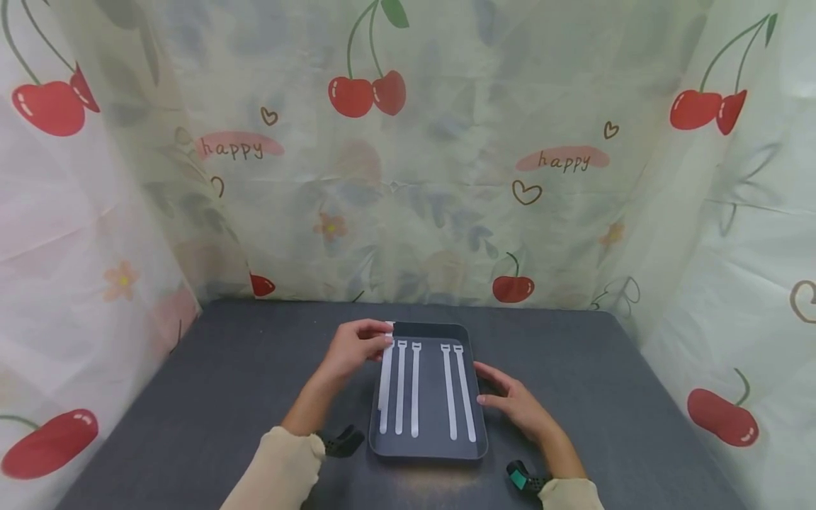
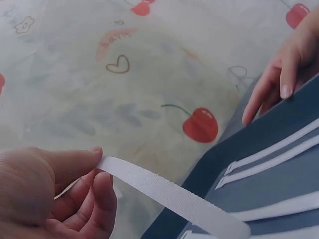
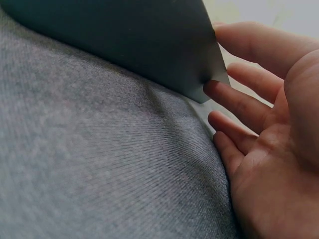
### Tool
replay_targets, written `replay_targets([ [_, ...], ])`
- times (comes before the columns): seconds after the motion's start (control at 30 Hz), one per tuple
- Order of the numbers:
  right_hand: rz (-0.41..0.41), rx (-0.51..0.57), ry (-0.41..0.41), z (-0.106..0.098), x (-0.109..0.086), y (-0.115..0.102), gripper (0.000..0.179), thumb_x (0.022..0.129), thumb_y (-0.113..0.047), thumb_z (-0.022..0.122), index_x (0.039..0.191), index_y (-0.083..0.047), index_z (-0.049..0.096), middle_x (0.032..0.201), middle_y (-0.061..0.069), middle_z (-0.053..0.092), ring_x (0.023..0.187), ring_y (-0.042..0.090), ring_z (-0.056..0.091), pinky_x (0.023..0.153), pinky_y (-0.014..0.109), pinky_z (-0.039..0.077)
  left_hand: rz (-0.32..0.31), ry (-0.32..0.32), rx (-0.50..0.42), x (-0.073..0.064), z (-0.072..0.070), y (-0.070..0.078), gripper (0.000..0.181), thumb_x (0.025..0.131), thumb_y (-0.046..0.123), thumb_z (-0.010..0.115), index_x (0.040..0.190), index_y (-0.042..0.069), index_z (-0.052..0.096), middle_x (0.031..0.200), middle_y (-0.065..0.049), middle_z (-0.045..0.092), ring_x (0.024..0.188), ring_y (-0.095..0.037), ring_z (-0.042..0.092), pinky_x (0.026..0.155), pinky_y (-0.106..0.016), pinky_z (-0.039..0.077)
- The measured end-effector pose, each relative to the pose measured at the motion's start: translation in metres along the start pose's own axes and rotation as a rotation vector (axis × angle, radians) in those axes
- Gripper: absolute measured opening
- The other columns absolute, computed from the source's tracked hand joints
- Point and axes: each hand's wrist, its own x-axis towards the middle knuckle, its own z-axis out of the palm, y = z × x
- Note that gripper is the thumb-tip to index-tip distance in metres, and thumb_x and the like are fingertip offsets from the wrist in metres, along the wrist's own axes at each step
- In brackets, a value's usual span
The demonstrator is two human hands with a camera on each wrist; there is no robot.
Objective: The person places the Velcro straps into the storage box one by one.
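Note:
In the head view a dark grey tray (image 1: 432,407) stands on the table, with several white cable straps with slotted heads lying lengthwise in it. Three straps (image 1: 416,389) are toward the left and two straps (image 1: 450,393) toward the right. My left hand (image 1: 353,348) is at the tray's far left corner. Between thumb and fingers it pinches one end of a white cable strap (image 2: 154,188), whose other end hangs over the tray. Against the tray's right outer wall (image 3: 124,45) rest fingertips of my right hand (image 3: 264,109), its fingers extended and loosely spread.
A dark grey cloth covers the table (image 1: 274,368). Behind it and at both sides hangs a pale curtain (image 1: 433,234) printed with cherries and hearts. Dark wrist devices are on the left wrist (image 1: 344,440) and right wrist (image 1: 525,479).

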Motion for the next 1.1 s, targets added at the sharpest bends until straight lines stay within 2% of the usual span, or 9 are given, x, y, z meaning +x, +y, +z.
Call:
replay_targets([
  [0.17,-0.006,0.000,0.001,0.001,-0.001,-0.002,0.066,0.086,-0.020,0.075,0.145,-0.012,0.046,0.148,0.011,0.043,0.140,0.032,0.032,0.111,0.056,0.020,0.009,-0.060,-0.062,0.004,0.018,0.001,0.026,0.086,0.000,0.071,0.110,-0.009,0.066,0.083,-0.007,0.066,0.064,-0.015,0.058,0.059,-0.030,0.054],
  [0.23,-0.004,-0.003,0.002,0.001,-0.001,-0.002,0.066,0.086,-0.020,0.075,0.145,-0.013,0.046,0.148,0.010,0.043,0.140,0.032,0.032,0.111,0.056,0.019,0.007,-0.090,-0.066,0.001,0.025,0.006,0.026,0.087,-0.001,0.070,0.110,-0.011,0.065,0.084,-0.008,0.066,0.064,-0.015,0.059,0.059,-0.031,0.055],
  [0.4,0.003,0.000,0.004,0.001,0.000,-0.004,0.066,0.086,-0.021,0.075,0.145,-0.013,0.047,0.149,0.009,0.043,0.140,0.030,0.031,0.112,0.056,0.019,-0.028,-0.113,-0.072,0.006,0.039,0.000,0.023,0.087,0.000,0.069,0.109,-0.008,0.066,0.086,-0.011,0.067,0.063,-0.016,0.061,0.062,-0.033,0.056],
  [0.47,0.004,-0.001,0.004,0.001,0.000,-0.004,0.066,0.086,-0.021,0.075,0.145,-0.013,0.046,0.149,0.009,0.043,0.140,0.030,0.032,0.112,0.055,0.019,-0.039,-0.113,-0.070,0.011,0.045,-0.009,0.023,0.087,0.001,0.070,0.109,-0.006,0.067,0.086,-0.010,0.067,0.063,-0.016,0.061,0.062,-0.033,0.057],
  [0.9,-0.002,-0.019,0.007,0.000,0.001,-0.002,0.066,0.087,-0.022,0.074,0.146,-0.013,0.046,0.149,0.008,0.043,0.140,0.030,0.032,0.112,0.055,0.020,-0.111,-0.207,-0.074,0.019,0.063,-0.031,0.024,0.090,-0.001,0.065,0.113,-0.008,0.065,0.084,-0.008,0.064,0.067,-0.018,0.061,0.064,-0.036,0.057],
  [1.1,0.006,-0.029,0.006,-0.001,0.000,0.000,0.067,0.087,-0.023,0.074,0.146,-0.014,0.045,0.149,0.007,0.043,0.140,0.029,0.031,0.111,0.056,0.021,-0.140,-0.204,-0.041,0.026,0.071,-0.037,0.028,0.089,-0.003,0.064,0.116,-0.010,0.063,0.086,-0.010,0.066,0.066,-0.018,0.062,0.062,-0.035,0.057],
])
